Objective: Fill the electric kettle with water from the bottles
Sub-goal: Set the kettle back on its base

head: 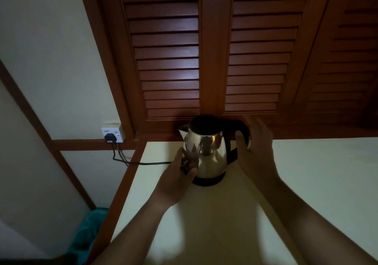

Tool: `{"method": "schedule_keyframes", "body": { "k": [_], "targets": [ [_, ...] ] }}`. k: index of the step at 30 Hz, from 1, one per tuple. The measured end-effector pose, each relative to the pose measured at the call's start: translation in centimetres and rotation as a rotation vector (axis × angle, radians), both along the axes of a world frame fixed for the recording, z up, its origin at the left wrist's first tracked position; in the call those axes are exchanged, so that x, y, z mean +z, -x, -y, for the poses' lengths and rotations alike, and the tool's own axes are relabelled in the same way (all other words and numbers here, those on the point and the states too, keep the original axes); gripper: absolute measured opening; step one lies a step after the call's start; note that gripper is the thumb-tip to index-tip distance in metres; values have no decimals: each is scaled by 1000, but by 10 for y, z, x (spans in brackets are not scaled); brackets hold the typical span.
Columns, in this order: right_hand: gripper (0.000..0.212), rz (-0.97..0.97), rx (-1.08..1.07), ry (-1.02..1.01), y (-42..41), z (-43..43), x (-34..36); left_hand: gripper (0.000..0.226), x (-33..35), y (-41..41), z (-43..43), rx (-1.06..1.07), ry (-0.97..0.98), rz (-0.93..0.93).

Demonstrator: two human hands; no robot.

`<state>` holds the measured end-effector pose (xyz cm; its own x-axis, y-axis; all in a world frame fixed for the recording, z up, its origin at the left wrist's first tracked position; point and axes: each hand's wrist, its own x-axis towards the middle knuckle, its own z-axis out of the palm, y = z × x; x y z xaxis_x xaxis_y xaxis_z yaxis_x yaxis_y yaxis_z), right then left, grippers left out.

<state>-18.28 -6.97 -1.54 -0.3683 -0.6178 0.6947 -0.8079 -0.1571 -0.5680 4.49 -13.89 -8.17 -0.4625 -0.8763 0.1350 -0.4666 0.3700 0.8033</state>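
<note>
A shiny steel electric kettle with a black lid and black handle stands on its black base at the back of a pale table. Its spout points left. My right hand grips the black handle on the kettle's right side. My left hand rests against the lower left of the kettle body and the base, thumb and fingers spread around it. No bottles are in view.
A black cord runs left from the base to a plug in a white wall socket. Dark wooden louvred shutters rise right behind the kettle. Something teal lies on the floor left of the table's wooden edge.
</note>
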Motion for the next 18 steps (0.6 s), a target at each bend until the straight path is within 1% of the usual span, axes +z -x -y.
{"method": "schedule_keyframes", "body": {
  "k": [3, 5, 8, 11, 15, 18],
  "targets": [
    [38, -66, 37, -73, 2, 12, 9, 66, 1, 0, 1, 12, -10, 12],
    [36, -93, 42, -79, 1, 17, 9, 68, 1, 0, 1, 15, -4, 12],
    [35, -48, 51, -48, -1, 18, 6, 65, 2, -1, 1, 23, -10, 12],
    [41, 22, 31, -54, -7, 14, 6, 64, 3, -1, 1, 22, -12, 22],
    [38, -18, 28, -35, -9, 13, 6, 65, 3, 0, 1, 19, -4, 39],
    [41, -30, -22, -35, -8, 13, 4, 68, -1, 0, 2, 29, -17, 38]
  ]
}}
